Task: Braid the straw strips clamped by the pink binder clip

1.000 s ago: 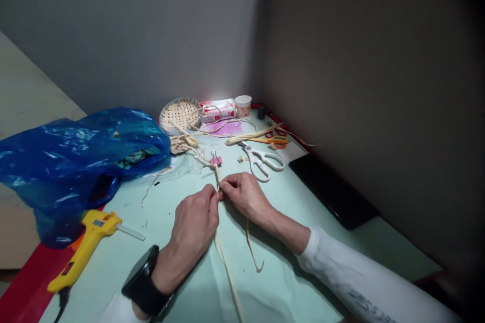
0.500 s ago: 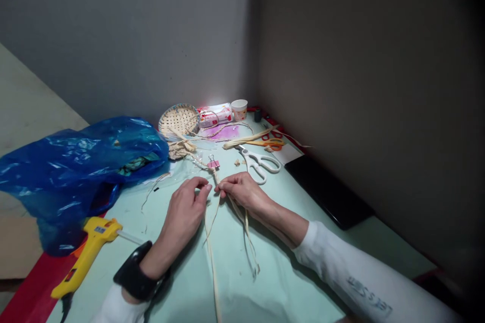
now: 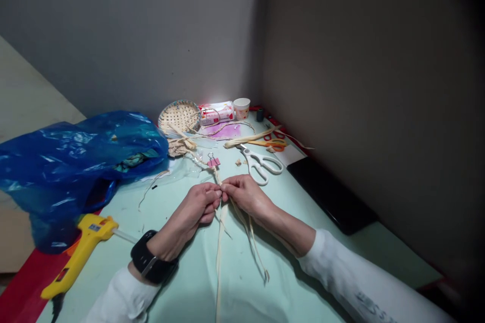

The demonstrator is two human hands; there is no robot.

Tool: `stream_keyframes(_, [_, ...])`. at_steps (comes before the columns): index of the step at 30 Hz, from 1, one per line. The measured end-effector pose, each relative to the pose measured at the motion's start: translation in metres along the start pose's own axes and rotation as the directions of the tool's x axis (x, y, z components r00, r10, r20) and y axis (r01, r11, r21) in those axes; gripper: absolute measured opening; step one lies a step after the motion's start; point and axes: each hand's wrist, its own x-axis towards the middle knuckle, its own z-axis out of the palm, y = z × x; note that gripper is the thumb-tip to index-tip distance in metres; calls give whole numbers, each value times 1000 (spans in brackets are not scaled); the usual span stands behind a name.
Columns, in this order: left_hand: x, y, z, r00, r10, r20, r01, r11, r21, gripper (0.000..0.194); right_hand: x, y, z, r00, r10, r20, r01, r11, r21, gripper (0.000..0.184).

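Note:
Pale dried fibre strands (image 3: 220, 242) hang toward me from a short braid (image 3: 216, 175), whose far end runs under a pink binder clip (image 3: 213, 162). My left hand (image 3: 200, 203) is closed, its thumb and finger pinching a strand at the lower end of the braid. Right beside it, fingertips nearly touching, my right hand (image 3: 244, 193) pinches the other strands at the same spot. Loose ends trail below both hands over the pale green table cover. The exact crossing of the strands is hidden by my fingers.
White-handled scissors (image 3: 261, 165) and orange scissors (image 3: 278, 144) lie beyond my right hand, near a black phone-like slab (image 3: 329, 194). At left are a yellow glue gun (image 3: 81, 252) and a blue plastic bag (image 3: 83, 161). A woven basket (image 3: 179, 116) and paper cup (image 3: 241, 108) stand at the back.
My left hand has moved right to the braid's end, and its fingers have closed on a strand. My right hand keeps its pinch. The view has shifted slightly.

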Motion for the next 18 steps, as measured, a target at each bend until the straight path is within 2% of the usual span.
stream_keyframes(4, [-2, 2, 2, 1000, -19, 16, 20, 998, -59, 9, 0, -1, 0, 1000, -2, 5, 2, 1000, -17, 27])
stream_keyframes(11, [0, 2, -5, 994, -67, 89, 79, 986, -144, 8, -5, -11, -1, 999, 43, 19, -44, 995, 93, 27])
stream_keyframes(15, [0, 4, -6, 994, -62, 87, 69, 994, -81, 9, -4, -14, -3, 995, 85, 55, -93, 985, 146, 27])
stream_keyframes(18, [-1, 4, -3, 998, -33, 46, 32, 999, 24, 13, -4, -15, -5, 992, 96, 78, -109, 978, 178, 26])
